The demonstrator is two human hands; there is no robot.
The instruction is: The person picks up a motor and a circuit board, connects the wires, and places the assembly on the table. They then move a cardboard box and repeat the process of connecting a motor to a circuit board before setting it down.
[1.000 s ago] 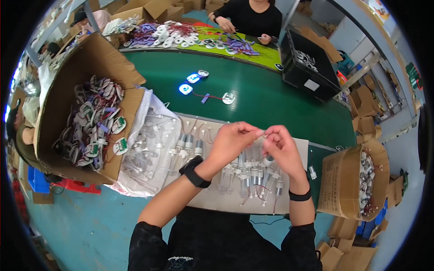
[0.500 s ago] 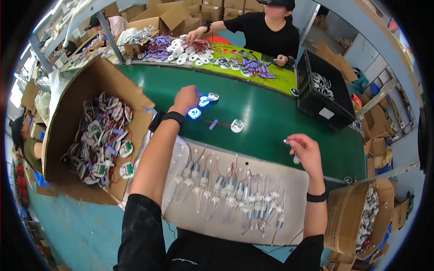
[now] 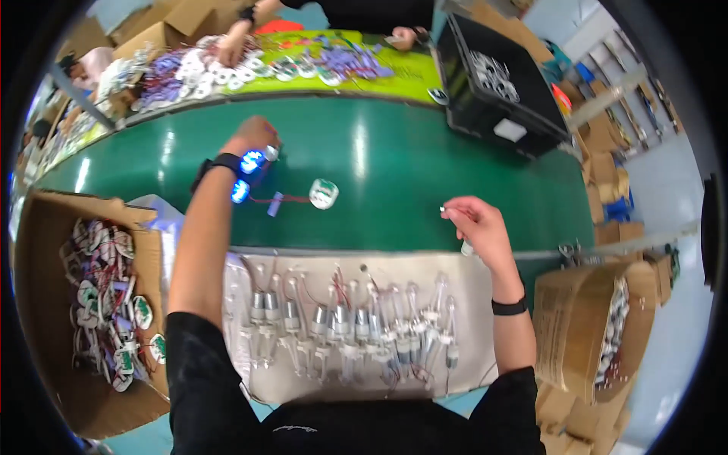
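Note:
My left hand (image 3: 256, 139) reaches far over the green work surface, its fingers curled in and partly hidden; what they hold cannot be made out. Beside its wrist and thumb, two small round circuit boards (image 3: 252, 161) glow blue-white. Red wires lead right to a purple cylindrical cell (image 3: 275, 204) and an unlit white-and-green board (image 3: 324, 194). My right hand (image 3: 483, 230), above the surface's near edge, pinches a small white connector (image 3: 444, 209). A whitish piece (image 3: 467, 248) shows under its palm. Between my forearms, several small motors with clear tubes (image 3: 360, 322) lie on a beige mat (image 3: 470, 364).
A cardboard box (image 3: 38, 303) of wired boards stands at left, another box (image 3: 557, 326) with white parts at right. At the far side are a black bin (image 3: 523, 140), heaped white discs and purple cells (image 3: 353, 62), and a co-worker's hand (image 3: 231, 51).
The whole view has shifted, so the scene sits further left. My left hand has moved slightly farther out past the lit boards. My right hand keeps its pinch in about the same place.

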